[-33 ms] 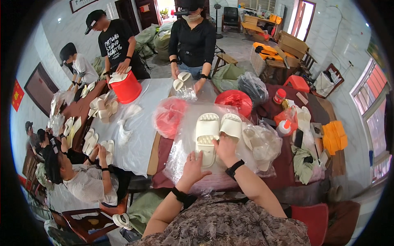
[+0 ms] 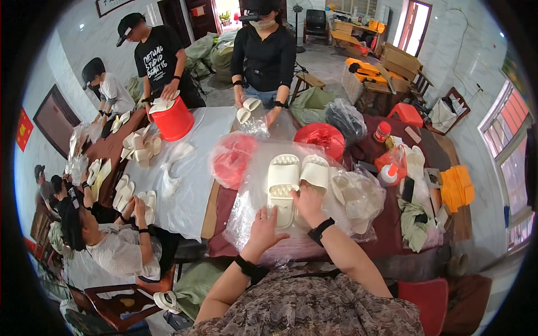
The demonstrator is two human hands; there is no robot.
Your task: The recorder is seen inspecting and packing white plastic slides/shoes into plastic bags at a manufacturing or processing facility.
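A pair of cream slippers lies side by side on clear plastic bags (image 2: 238,218) in front of me. My left hand (image 2: 264,231) rests by the heel of the left slipper (image 2: 283,175), fingers spread and thumb apart, gripping nothing. Over the right slipper (image 2: 315,174) lies my right hand (image 2: 309,204), its bent fingers at the strap's near edge, its thumb toward the left slipper. The hand hides most of that slipper's heel part. Close by on the right, more cream slippers (image 2: 358,193) sit inside clear plastic.
Red plastic bundles (image 2: 232,161) and a red basin (image 2: 319,140) stand beyond the slippers. Bottles (image 2: 388,175) and cloth (image 2: 414,224) crowd the right. Across the table a person (image 2: 262,61) handles slippers; others work at the left, near a red bucket (image 2: 172,119).
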